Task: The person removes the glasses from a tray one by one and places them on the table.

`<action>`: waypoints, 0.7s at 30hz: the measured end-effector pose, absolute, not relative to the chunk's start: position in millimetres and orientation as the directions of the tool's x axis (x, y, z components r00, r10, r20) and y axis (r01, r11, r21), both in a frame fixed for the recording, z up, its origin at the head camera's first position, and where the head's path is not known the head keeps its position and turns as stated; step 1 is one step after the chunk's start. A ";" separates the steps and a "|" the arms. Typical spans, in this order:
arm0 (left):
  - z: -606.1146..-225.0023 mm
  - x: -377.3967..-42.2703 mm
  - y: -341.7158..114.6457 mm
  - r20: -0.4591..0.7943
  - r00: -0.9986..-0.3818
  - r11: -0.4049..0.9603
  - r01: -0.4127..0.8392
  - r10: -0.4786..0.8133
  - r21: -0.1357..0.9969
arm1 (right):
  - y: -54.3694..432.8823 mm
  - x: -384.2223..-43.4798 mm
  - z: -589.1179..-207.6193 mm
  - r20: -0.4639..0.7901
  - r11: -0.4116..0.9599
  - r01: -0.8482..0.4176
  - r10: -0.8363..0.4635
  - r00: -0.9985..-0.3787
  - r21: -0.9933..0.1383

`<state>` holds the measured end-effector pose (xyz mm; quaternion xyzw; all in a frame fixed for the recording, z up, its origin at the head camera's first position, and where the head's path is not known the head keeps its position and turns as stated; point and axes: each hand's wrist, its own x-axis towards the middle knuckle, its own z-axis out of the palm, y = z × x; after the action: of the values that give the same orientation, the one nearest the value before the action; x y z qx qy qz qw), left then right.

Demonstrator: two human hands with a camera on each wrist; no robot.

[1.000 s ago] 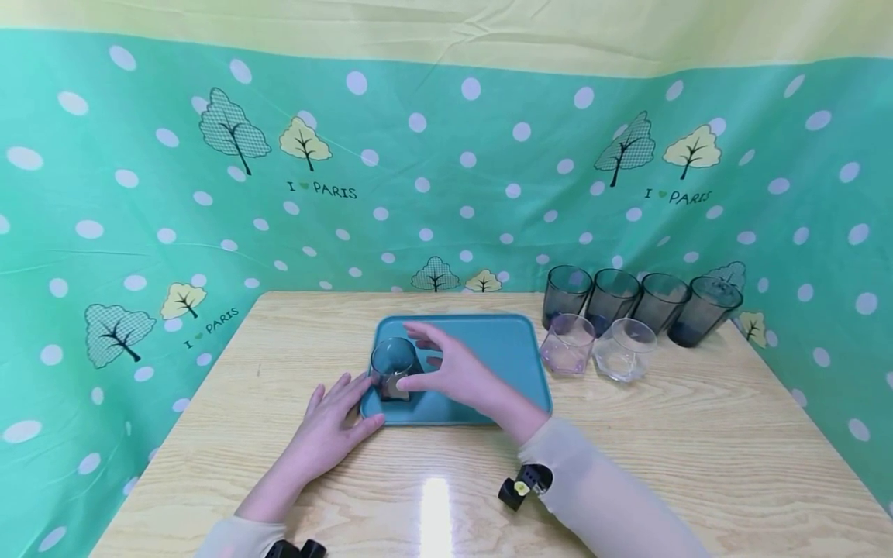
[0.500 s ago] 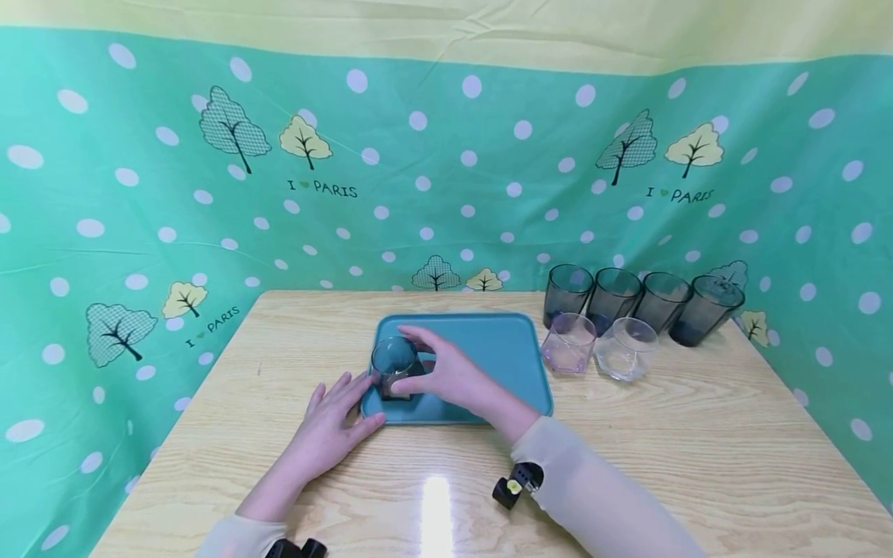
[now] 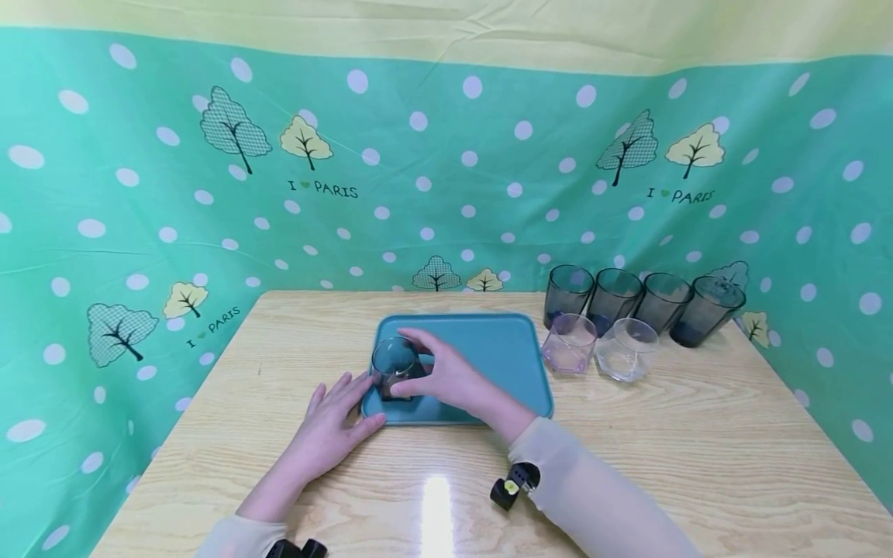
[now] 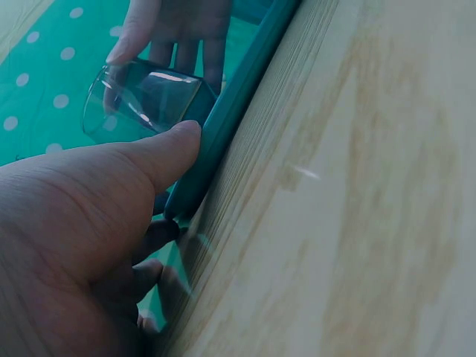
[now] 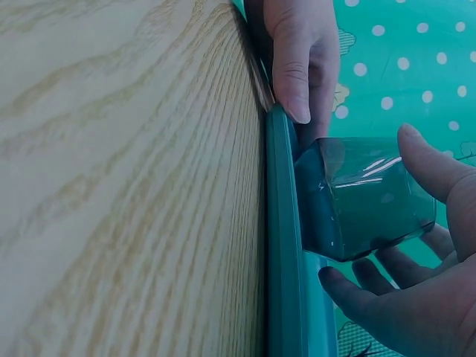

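A short smoky-tinted glass tumbler stands upright at the left end of the blue rectangular tray. My right hand holds the tumbler from its right side, thumb at the near side and fingers around the far side. The right wrist view shows the thumb along the glass near its rim, with several fingers on the opposite side. My left hand rests at the tray's front left corner with fingers extended, thumb against the tray edge, close to the tumbler's base.
Several tall dark glasses stand in a row at the table's back right. Before them are a pinkish low glass and a clear low glass, just right of the tray. A green dotted cloth hangs behind the wooden table.
My right hand has moved slightly left and its thumb and fingers have come in around the tumbler. My left hand, the tray and the other glasses stay put.
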<state>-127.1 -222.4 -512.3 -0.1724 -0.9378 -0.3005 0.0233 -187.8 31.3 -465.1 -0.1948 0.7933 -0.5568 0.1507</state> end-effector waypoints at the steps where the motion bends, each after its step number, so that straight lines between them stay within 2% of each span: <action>1: -512.5 -127.1 -222.4 0.148 -0.939 0.761 0.338 0.309 0.554 | 31.2 -187.8 -465.1 -0.023 0.305 -0.140 -0.475 -0.879 -0.942; 21: -511.3 -126.4 -222.1 0.142 -0.941 0.759 0.332 0.307 0.561 | 29.3 -188.0 -466.8 -0.005 0.313 -0.161 -0.468 -0.884 -0.936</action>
<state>-126.4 -222.1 -511.3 -0.1702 -0.9375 -0.3029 0.0206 -188.0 29.3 -466.8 -0.1969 0.7983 -0.5519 0.1390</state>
